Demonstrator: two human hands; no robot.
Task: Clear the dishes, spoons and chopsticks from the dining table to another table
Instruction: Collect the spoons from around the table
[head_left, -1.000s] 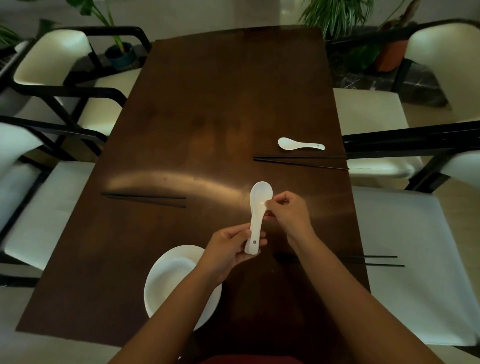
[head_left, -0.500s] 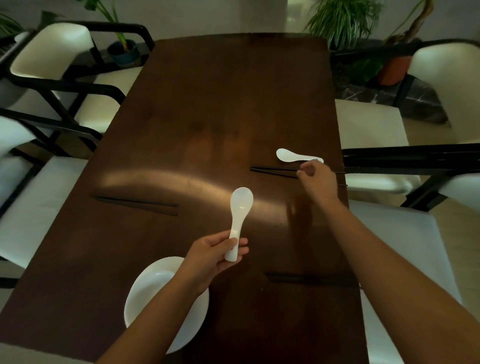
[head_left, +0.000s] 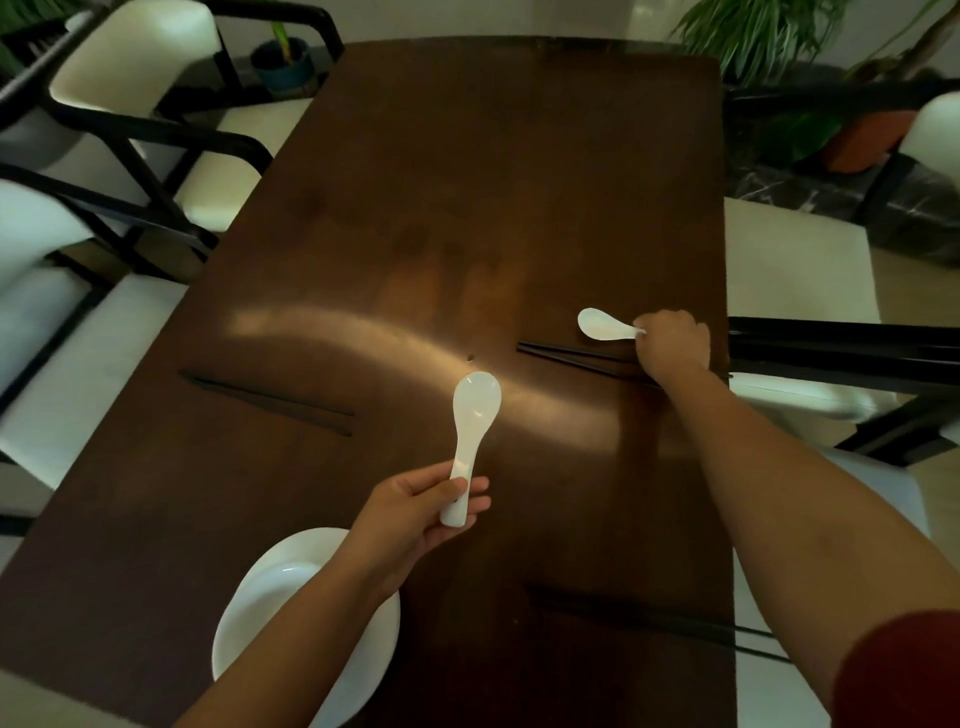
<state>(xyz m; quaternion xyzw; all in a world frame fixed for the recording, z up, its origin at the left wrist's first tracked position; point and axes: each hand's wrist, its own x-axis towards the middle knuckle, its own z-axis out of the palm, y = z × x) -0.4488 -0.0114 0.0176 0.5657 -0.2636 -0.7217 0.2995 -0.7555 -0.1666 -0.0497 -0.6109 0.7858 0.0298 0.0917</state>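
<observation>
My left hand (head_left: 415, 512) grips a white ceramic spoon (head_left: 471, 431) by its handle, bowl end pointing away, above the dark wooden dining table (head_left: 467, 182). My right hand (head_left: 672, 348) reaches to the table's right edge and pinches the handle of a second white spoon (head_left: 602, 325) that lies there. A pair of black chopsticks (head_left: 576, 357) lies just below that spoon, partly under my right hand. Another pair (head_left: 270, 402) lies on the left side and a third pair (head_left: 623, 616) near the front right. White stacked dishes (head_left: 260, 618) sit at the front, partly hidden by my left forearm.
White cushioned chairs with black frames stand along the left side (head_left: 104, 130) and the right side (head_left: 805, 353). Potted plants (head_left: 753, 36) stand beyond the far right corner, and a small pot (head_left: 283, 62) beyond the far left.
My right hand let go of the spoon held by my left hand, reached out to the right edge and took hold of the second spoon's handle. The left hand kept its spoon.
</observation>
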